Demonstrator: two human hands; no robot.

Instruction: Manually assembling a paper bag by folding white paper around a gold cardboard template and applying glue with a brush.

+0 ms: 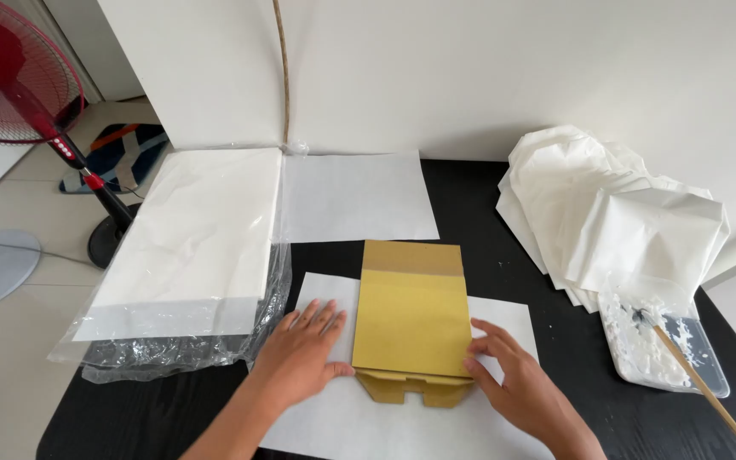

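Cardboard (pixel 411 319) lies yellow and folded on a white sheet (pixel 504 319) mid-tabletop (pixel 470 183) | our left hand (pixel 304 349) rests flat and open against the cardboard's left edge | our right hand (pixel 513 375) presses open fingers on its lower right corner | paper stack (pixel 189 230) left of the cardboard.

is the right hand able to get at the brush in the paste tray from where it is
Probably yes: the right hand rests beside the yellow cardboard, and only bare black table lies between it and the brush.

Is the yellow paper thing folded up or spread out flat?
Folded. The yellow paper piece shows a crease band near its top and tucked flaps at its bottom edge.
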